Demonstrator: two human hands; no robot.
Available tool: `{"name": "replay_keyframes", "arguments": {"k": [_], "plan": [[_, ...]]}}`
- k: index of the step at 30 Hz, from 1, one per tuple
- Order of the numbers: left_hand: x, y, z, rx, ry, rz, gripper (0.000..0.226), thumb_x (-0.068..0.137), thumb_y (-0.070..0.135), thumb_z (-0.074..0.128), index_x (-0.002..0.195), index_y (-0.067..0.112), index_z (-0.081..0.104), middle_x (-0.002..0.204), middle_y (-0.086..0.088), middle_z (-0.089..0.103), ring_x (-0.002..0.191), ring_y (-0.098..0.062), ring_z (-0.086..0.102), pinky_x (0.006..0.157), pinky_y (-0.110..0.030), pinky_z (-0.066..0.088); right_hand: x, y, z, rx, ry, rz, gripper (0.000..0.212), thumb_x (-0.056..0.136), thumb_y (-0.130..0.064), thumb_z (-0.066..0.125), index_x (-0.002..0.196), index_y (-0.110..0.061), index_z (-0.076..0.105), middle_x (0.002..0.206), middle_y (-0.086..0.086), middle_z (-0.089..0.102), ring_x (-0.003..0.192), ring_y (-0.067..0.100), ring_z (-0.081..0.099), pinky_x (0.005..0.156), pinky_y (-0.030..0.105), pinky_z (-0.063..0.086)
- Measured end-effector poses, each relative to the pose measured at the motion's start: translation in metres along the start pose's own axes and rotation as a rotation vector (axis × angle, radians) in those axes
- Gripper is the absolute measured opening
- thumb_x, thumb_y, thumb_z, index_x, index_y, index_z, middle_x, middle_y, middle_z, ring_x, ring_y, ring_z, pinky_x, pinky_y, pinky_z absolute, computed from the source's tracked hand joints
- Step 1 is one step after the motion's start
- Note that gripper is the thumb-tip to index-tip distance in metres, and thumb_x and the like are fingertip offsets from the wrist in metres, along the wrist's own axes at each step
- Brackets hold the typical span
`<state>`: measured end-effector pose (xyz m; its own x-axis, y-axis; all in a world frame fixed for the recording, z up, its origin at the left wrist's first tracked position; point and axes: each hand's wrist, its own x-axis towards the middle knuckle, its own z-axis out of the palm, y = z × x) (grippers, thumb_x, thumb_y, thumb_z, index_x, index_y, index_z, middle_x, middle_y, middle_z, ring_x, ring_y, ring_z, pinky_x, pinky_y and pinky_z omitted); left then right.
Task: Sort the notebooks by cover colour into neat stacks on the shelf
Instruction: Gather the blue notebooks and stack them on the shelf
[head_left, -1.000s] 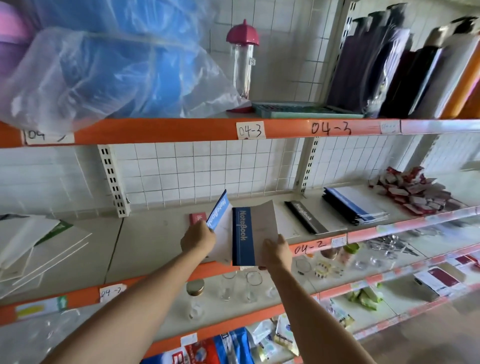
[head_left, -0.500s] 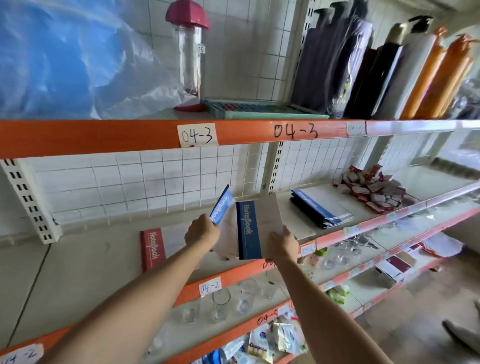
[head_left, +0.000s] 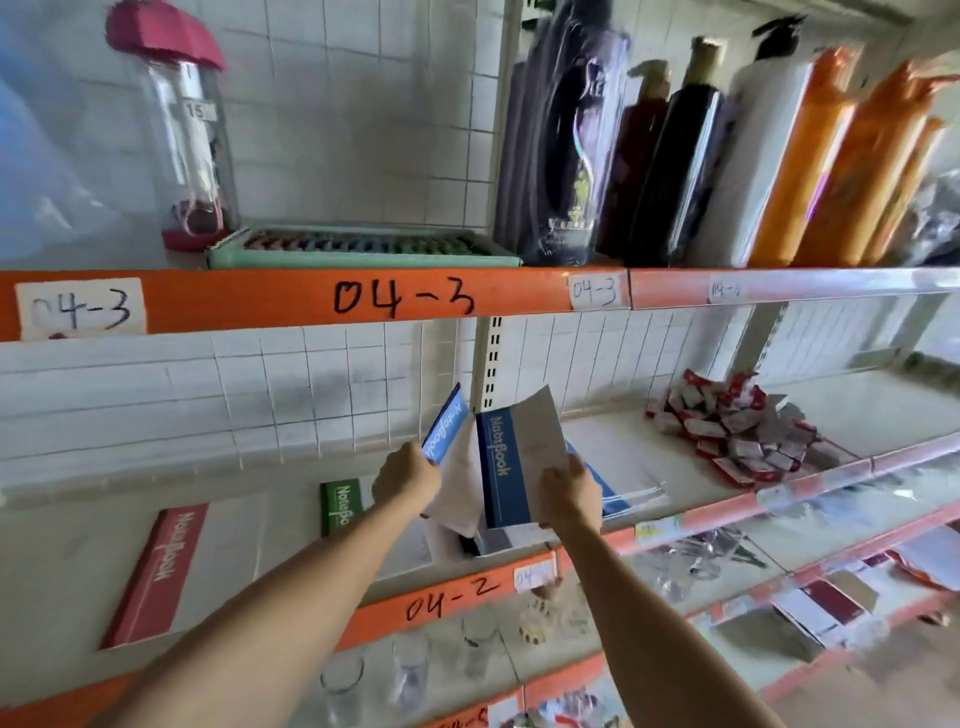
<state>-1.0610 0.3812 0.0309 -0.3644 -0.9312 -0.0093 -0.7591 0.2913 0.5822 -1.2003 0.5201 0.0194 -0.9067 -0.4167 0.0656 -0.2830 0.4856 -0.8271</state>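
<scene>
Notebooks are what I'm juggling right now: my left hand (head_left: 408, 475) is pinching a light-blue notebook (head_left: 444, 425) by its lower edge, and my right hand (head_left: 569, 493) is gripping a dark-blue notebook (head_left: 511, 462) at its bottom right corner. Both are up in the air over the front of the 04-2 shelf (head_left: 675, 447), nearly touching each other.

What I'm worrying about: each grip is only catching a low corner, so the tall covers are flopping around. The light-blue one is twisting edge-on toward me with loose pale pages sagging below it, and I reckon it could slide out or fan open. If either drops, it's probably landing on the things lying under my hands at the shelf lip, or going over the edge to the glasses (head_left: 410, 670) below. Mixing the two blues into one stack would also be an easy slip.

Direction-wise, both are standing roughly upright, long axis running bottom to top, spines on the left. The dark one is facing me, leaning a bit right at the top; the light one is tilting the same way.

Already lying flat on the shelf: a red notebook (head_left: 156, 571) far left, a green notebook (head_left: 340, 506) beside my left wrist, and a blue stack (head_left: 615, 493) just behind my right hand.
</scene>
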Motion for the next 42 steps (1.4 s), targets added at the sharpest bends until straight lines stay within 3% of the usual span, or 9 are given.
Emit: {"name": "replay_keyframes", "arguments": {"k": [3,6,13,18,21,27,32,35,42], "plan": [[0.003,0.035,0.019,0.003,0.037,-0.029,0.029,0.098,0.027,0.05,0.12,0.009,0.057,0.114,-0.013,0.064,0.1,-0.033,0.064,0.07,-0.033,0.044,0.039,0.016,-0.02,0.044,-0.033,-0.022,0.017,0.085,-0.012,0.047,0.101,-0.015,0.054,0.085,0.011,0.065,0.062,0.026,0.061,0.052,0.03,0.051],[0.004,0.061,0.037,0.021,0.081,-0.071,0.029,0.098,0.027,0.051,0.12,0.009,0.058,0.116,-0.014,0.064,0.103,-0.034,0.064,0.075,-0.035,0.047,0.076,0.032,-0.038,0.052,-0.063,-0.019,0.016,0.08,-0.013,0.047,0.095,-0.016,0.047,0.079,0.012,0.06,0.076,0.037,0.063,0.067,0.046,0.056],[0.003,0.102,0.063,0.002,0.116,-0.146,0.031,0.095,0.027,0.053,0.12,0.011,0.061,0.115,-0.012,0.065,0.102,-0.033,0.065,0.08,-0.036,0.052,0.151,0.071,-0.077,-0.05,-0.182,-0.012,0.029,0.074,-0.011,0.047,0.101,-0.022,0.049,0.089,0.012,0.065,0.069,0.034,0.066,0.051,0.051,0.059],[0.001,0.119,0.073,0.013,0.147,-0.158,0.03,0.097,0.026,0.052,0.121,0.01,0.059,0.118,-0.014,0.064,0.105,-0.034,0.064,0.075,-0.034,0.047,0.149,0.065,-0.092,-0.363,-0.227,-0.082,0.029,0.089,-0.016,0.049,0.118,-0.018,0.05,0.107,0.011,0.065,0.095,0.031,0.063,0.073,0.03,0.048],[0.001,0.13,0.079,-0.003,0.137,-0.15,0.028,0.095,0.025,0.05,0.119,0.012,0.061,0.115,-0.012,0.065,0.1,-0.033,0.065,0.079,-0.035,0.051,0.159,0.074,-0.089,-0.481,-0.2,-0.131,0.028,0.092,-0.017,0.051,0.119,-0.012,0.053,0.116,0.011,0.06,0.106,0.03,0.058,0.083,0.035,0.049],[0.009,0.156,0.087,-0.181,0.094,-0.115,0.024,0.093,0.017,0.046,0.116,0.015,0.051,0.11,-0.01,0.063,0.076,-0.028,0.063,0.055,-0.031,0.05,0.175,0.087,-0.085,-0.572,-0.239,-0.166,0.043,0.089,-0.026,0.061,0.128,-0.012,0.051,0.128,0.012,0.054,0.119,0.029,0.05,0.097,0.039,0.045],[0.008,0.188,0.113,-0.369,-0.067,-0.205,0.027,0.091,0.014,0.046,0.117,0.008,0.048,0.112,-0.014,0.059,0.09,-0.035,0.066,0.064,-0.05,0.061,0.18,0.09,-0.087,-0.53,-0.276,-0.201,0.038,0.09,-0.023,0.055,0.126,-0.009,0.051,0.124,0.015,0.054,0.115,0.033,0.052,0.094,0.041,0.047],[0.007,0.192,0.13,-0.111,-0.062,-0.165,0.034,0.087,0.02,0.051,0.118,0.01,0.057,0.117,-0.013,0.064,0.103,-0.032,0.065,0.081,-0.036,0.057,0.182,0.093,-0.09,-0.469,-0.296,-0.199,0.037,0.089,-0.019,0.05,0.124,-0.009,0.054,0.122,0.016,0.056,0.111,0.035,0.054,0.093,0.041,0.05],[0.007,0.187,0.162,0.535,-0.14,0.06,0.042,0.092,0.054,0.05,0.112,0.021,0.065,0.11,-0.001,0.069,0.1,-0.021,0.066,0.072,-0.028,0.043,0.173,0.096,-0.101,-0.505,-0.311,-0.287,0.042,0.089,-0.019,0.051,0.13,-0.01,0.054,0.125,0.015,0.056,0.113,0.033,0.054,0.096,0.039,0.048]]}}
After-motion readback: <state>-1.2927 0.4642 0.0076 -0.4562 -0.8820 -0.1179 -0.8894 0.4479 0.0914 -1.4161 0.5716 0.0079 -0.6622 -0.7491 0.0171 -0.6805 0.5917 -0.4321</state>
